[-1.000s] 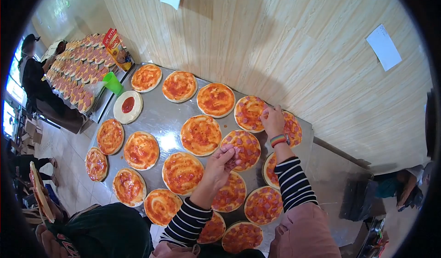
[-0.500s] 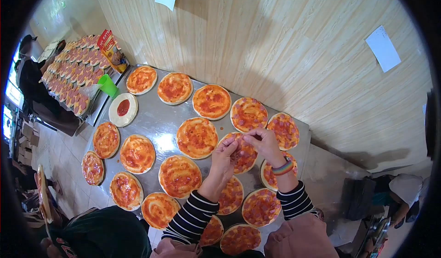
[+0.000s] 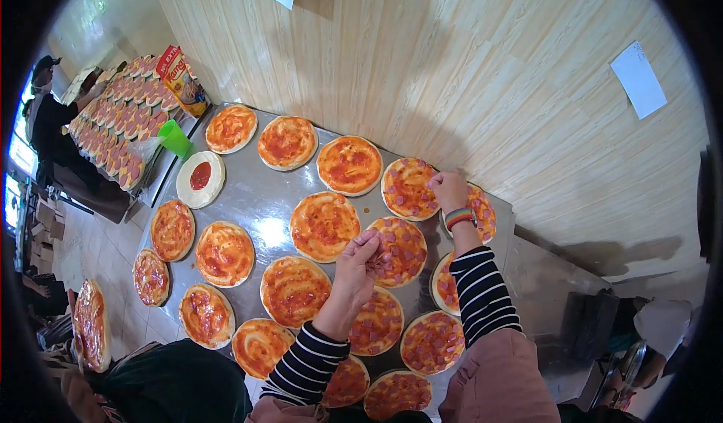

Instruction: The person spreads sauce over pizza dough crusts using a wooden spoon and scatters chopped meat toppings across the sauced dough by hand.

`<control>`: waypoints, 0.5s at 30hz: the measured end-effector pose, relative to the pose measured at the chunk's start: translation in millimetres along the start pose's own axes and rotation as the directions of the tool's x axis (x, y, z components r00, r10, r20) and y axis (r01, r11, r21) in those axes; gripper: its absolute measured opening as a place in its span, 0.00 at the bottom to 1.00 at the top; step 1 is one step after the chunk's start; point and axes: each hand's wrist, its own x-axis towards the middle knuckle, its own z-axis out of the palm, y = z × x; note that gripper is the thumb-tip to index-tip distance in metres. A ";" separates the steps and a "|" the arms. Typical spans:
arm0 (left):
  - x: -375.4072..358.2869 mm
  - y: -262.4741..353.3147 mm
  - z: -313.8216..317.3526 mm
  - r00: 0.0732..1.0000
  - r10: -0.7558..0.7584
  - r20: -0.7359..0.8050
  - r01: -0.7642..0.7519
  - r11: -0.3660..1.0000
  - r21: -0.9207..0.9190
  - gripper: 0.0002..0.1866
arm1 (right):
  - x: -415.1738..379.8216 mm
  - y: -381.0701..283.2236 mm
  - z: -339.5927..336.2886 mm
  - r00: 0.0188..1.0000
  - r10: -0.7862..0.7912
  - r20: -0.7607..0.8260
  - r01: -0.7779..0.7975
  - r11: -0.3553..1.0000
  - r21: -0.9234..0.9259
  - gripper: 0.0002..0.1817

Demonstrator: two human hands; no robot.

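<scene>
My left hand [image 3: 357, 266] is closed, palm turned inward, around what looks like diced ham; the pieces are hard to tell from the topping behind. It hovers at the left edge of a pizza base [image 3: 401, 251] with tomato sauce and pink ham cubes. My right hand [image 3: 450, 190], with a rainbow wristband [image 3: 459, 217], has its fingers pinched between a ham-topped pizza [image 3: 408, 188] and another ham-topped pizza [image 3: 482, 214] at the table's far side. Anything in that pinch is hidden. Sauced pizza bases, one of them a pizza [image 3: 325, 226] without ham, lie to the left.
A pale base [image 3: 190, 190] with a sauce blob lies on the metal table [image 3: 260, 197] near a green cup [image 3: 175, 138]. Beyond stand a red-yellow packet [image 3: 181, 80] and a tray of topped pieces [image 3: 124, 118]. At lower left, a nearby person holds a sauced pizza [image 3: 91, 325].
My right hand has moved from beside my left hand to the far right pizzas. My left hand has shifted slightly left and down. The nearby person's pizza has turned more toward view.
</scene>
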 end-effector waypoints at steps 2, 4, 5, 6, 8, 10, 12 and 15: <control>0.4 1.3 1.3 1.000 -0.002 0.007 0.002 1.000 0.010 0.04 | -5.8 -10.4 -4.3 0.997 0.026 -0.074 -0.030 0.999 -0.044 0.04; 0.3 2.0 4.7 1.000 -0.004 0.013 0.004 1.000 0.020 0.04 | -14.3 -19.4 -14.6 0.988 0.050 -0.147 -0.063 0.994 -0.086 0.05; 1.0 2.3 7.9 1.000 0.005 0.000 -0.005 1.000 0.018 0.04 | -17.4 -22.3 -19.0 0.987 -0.005 -0.159 0.012 0.999 0.042 0.06; 1.5 2.2 10.2 1.000 0.013 -0.014 -0.013 1.000 0.015 0.05 | -22.1 -25.9 -24.3 0.983 -0.057 -0.176 0.087 0.982 0.167 0.08; 4.2 0.6 13.1 0.999 0.027 -0.029 -0.026 1.000 0.013 0.05 | -40.7 -45.5 -40.8 0.991 -0.133 0.021 0.098 0.821 0.563 0.08; 6.2 -2.0 12.7 0.999 0.031 -0.042 -0.031 0.999 0.013 0.06 | -65.1 -68.7 -62.3 0.873 -0.249 0.419 -0.160 0.665 0.729 0.08; 10.2 -5.4 12.1 1.000 0.026 -0.009 -0.026 0.999 0.045 0.05 | -82.2 -79.9 -67.2 0.846 -0.308 0.436 -0.144 0.654 0.742 0.07; 10.5 -9.3 13.9 0.999 0.026 0.027 -0.028 0.995 0.097 0.06 | -81.8 -84.7 -74.0 0.820 -0.346 0.456 -0.129 0.665 0.735 0.07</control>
